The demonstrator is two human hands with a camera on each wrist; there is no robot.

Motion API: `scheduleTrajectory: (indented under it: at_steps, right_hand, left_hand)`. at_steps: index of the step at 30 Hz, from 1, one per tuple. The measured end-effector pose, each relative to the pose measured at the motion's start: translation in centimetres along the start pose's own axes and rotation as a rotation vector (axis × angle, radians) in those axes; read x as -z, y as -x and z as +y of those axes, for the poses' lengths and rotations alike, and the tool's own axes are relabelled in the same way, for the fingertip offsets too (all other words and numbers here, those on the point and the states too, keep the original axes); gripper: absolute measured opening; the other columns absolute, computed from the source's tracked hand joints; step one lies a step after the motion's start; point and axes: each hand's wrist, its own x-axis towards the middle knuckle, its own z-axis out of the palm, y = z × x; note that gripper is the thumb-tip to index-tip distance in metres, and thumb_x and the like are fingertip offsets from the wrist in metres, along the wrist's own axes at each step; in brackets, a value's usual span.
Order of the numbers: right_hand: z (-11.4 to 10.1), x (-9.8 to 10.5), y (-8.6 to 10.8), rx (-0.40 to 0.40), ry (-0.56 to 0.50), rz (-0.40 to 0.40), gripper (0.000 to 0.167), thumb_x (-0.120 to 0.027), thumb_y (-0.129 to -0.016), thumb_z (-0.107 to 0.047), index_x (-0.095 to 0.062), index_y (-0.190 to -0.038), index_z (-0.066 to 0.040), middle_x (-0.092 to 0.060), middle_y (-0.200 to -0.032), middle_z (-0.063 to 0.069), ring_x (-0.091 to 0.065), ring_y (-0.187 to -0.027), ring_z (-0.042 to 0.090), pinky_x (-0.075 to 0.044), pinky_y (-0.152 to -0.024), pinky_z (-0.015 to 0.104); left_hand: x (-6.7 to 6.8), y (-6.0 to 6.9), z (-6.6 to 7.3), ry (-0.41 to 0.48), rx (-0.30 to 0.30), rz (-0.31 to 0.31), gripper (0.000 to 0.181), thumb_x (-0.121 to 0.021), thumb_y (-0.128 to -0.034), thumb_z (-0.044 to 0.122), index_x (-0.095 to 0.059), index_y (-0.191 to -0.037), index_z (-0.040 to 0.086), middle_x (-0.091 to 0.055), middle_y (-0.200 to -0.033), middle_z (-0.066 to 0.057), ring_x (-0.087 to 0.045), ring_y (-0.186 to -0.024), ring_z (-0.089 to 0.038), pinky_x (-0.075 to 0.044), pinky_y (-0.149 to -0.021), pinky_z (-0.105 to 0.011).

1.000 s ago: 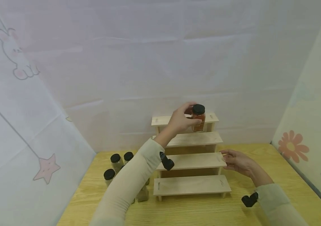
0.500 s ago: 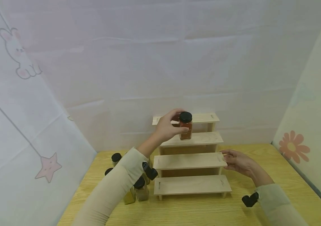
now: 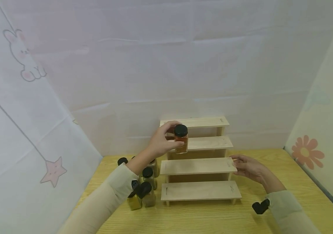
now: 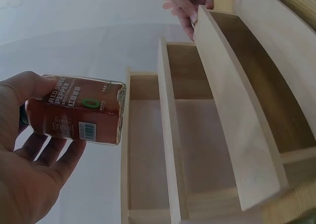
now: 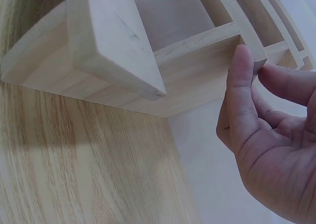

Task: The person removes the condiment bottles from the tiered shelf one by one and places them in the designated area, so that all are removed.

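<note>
My left hand (image 3: pixel 159 143) grips a glass spice jar (image 3: pixel 181 139) with a black lid and red contents. In the left wrist view the label on the jar (image 4: pixel 74 110) reads "red sweet pepper". The jar is upright in the air, in front of the upper left part of a stepped wooden rack (image 3: pixel 197 166). At the rack's right side, my right hand (image 3: pixel 251 169) pinches the end of the second-lowest shelf; in the right wrist view thumb and fingers (image 5: pixel 242 85) close on the board's corner.
Several black-lidded spice jars (image 3: pixel 149 178) stand on the wooden table (image 3: pixel 201 217) left of the rack, partly hidden by the left forearm. A pale cloth backdrop (image 3: pixel 154 65) hangs behind, with printed cloth at both sides.
My left hand has carried the jar left and down, away from the right part of the upper shelves. The right hand stays at the shelf end.
</note>
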Motion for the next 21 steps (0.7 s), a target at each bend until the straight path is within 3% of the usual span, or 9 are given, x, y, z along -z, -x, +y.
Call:
scheduleTrajectory:
  at_steps: [9, 15, 21]
  right_hand:
    - [-0.2, -0.1, 0.0, 0.005, 0.004, -0.005, 0.072, -0.055, -0.106, -0.014, -0.009, -0.156, 0.011, -0.059, -0.119, 0.003, -0.066, -0.104, 0.014, -0.055, -0.095, 0.037]
    - [-0.2, 0.1, -0.1, 0.004, 0.004, -0.010, 0.071, -0.054, -0.106, -0.014, -0.009, -0.156, 0.010, -0.060, -0.119, 0.002, -0.066, -0.104, 0.014, -0.055, -0.095, 0.038]
    - [-0.2, 0.1, -0.2, 0.000, 0.001, -0.012, 0.071, -0.053, -0.106, -0.013, -0.008, -0.156, 0.010, -0.061, -0.118, 0.002, -0.067, -0.104, 0.014, -0.055, -0.094, 0.037]
  left_hand:
    - [2.3, 3.0, -0.7, -0.039, 0.041, 0.013, 0.063, -0.085, -0.0813, 0.007, -0.057, -0.137, 0.017, -0.065, -0.120, -0.007, -0.062, -0.112, -0.024, -0.055, -0.095, -0.043]
    - [3.7, 4.9, -2.0, -0.048, 0.083, 0.016, 0.062, -0.085, -0.0832, 0.011, -0.057, -0.138, 0.022, -0.064, -0.119, -0.004, -0.061, -0.113, -0.021, -0.055, -0.097, -0.042]
    - [5.1, 6.9, -3.3, -0.045, 0.099, 0.003, 0.061, -0.085, -0.0832, 0.012, -0.057, -0.136, 0.019, -0.064, -0.121, -0.002, -0.061, -0.114, -0.021, -0.055, -0.095, -0.040]
